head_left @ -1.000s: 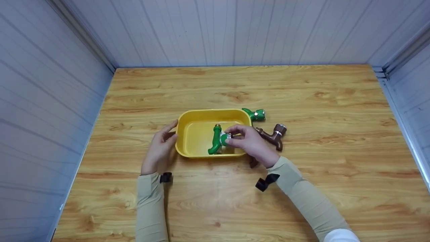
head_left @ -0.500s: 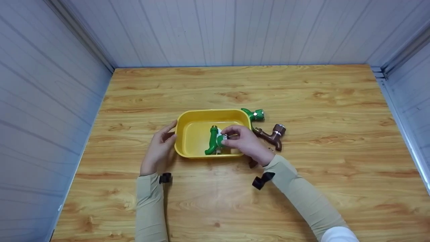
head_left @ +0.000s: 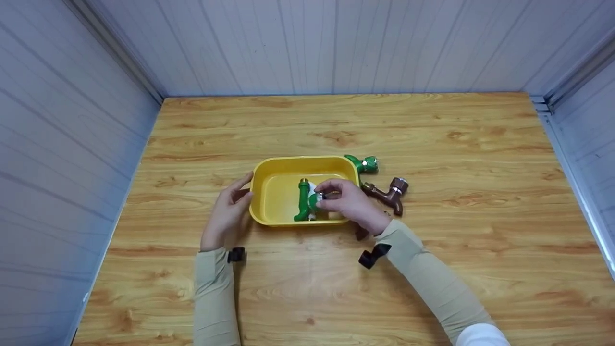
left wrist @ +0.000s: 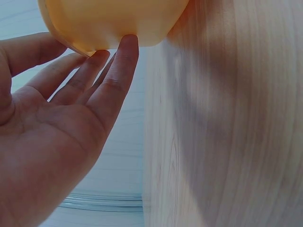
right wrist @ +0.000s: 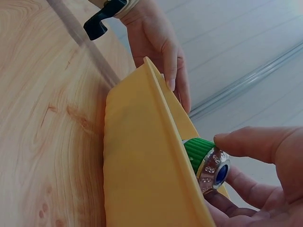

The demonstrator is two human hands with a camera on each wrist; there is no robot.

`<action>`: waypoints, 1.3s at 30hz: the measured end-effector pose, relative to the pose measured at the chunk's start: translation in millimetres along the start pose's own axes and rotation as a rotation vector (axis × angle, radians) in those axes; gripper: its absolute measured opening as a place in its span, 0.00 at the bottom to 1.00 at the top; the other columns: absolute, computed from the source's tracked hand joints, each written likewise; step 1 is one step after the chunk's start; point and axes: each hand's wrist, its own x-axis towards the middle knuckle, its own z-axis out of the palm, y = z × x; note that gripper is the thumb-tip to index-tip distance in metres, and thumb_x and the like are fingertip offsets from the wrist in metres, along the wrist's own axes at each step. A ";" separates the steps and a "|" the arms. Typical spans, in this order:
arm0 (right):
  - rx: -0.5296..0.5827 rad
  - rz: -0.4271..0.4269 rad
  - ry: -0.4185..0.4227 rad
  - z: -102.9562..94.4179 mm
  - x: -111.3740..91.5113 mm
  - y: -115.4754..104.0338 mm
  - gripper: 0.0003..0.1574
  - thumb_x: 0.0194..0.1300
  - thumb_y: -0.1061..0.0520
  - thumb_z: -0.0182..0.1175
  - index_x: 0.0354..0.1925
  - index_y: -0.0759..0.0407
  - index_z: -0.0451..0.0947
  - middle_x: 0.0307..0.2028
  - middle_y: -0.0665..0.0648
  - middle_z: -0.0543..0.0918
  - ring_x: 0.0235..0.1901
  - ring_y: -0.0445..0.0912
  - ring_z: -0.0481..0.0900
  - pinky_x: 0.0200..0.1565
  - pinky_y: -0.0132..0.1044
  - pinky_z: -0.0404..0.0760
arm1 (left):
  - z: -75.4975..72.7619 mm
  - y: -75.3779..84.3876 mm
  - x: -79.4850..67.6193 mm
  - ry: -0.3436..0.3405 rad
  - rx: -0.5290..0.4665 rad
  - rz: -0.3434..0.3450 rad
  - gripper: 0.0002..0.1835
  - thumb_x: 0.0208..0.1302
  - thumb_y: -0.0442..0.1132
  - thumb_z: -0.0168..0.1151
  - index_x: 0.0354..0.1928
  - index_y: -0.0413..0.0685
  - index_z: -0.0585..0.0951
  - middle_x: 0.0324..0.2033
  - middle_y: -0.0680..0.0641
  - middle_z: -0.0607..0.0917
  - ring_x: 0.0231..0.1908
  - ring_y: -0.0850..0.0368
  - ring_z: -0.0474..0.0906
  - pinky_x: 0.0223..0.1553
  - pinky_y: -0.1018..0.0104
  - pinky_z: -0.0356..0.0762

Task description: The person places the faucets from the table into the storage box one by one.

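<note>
Right wrist view | green knob [right wrist: 199, 153] with silver cap [right wrist: 210, 169] pinched by right grip [right wrist: 286, 170] inside near edge of yellow tub [right wrist: 137, 156] | tub carried by wooden surface [right wrist: 52, 137] | far end touched by left grip [right wrist: 154, 42]

No readable text or labels.

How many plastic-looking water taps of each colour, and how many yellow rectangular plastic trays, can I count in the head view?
Green plastic-looking taps: 2
Brown plastic-looking taps: 2, one mostly hidden
Yellow rounded-rectangular plastic tray: 1
Total: 5
</note>
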 end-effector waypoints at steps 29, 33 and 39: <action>0.196 0.031 -0.100 -2.6 2.3 3.8 0.22 0.65 0.66 0.59 0.56 0.73 0.70 0.54 0.69 0.74 0.53 0.60 0.74 0.55 0.49 0.74 | -3.3 -29.0 10.8 0.019 -0.076 0.013 0.26 0.70 0.28 0.50 0.69 0.48 0.66 0.68 0.48 0.63 0.60 0.42 0.65 0.56 0.66 0.69; 0.262 0.017 -0.115 -2.9 0.6 2.4 0.23 0.68 0.63 0.57 0.56 0.76 0.68 0.53 0.71 0.73 0.55 0.63 0.73 0.57 0.52 0.71 | -3.4 -16.9 8.1 -0.014 -0.032 0.030 0.27 0.69 0.26 0.49 0.70 0.39 0.63 0.69 0.41 0.62 0.60 0.38 0.65 0.55 0.67 0.69; 0.293 0.001 -0.113 -4.2 -0.3 2.7 0.20 0.70 0.61 0.52 0.54 0.76 0.69 0.52 0.73 0.73 0.54 0.65 0.73 0.58 0.54 0.69 | -4.5 -23.4 11.6 -0.011 0.002 0.066 0.27 0.69 0.27 0.50 0.69 0.39 0.63 0.68 0.42 0.64 0.59 0.41 0.68 0.57 0.66 0.68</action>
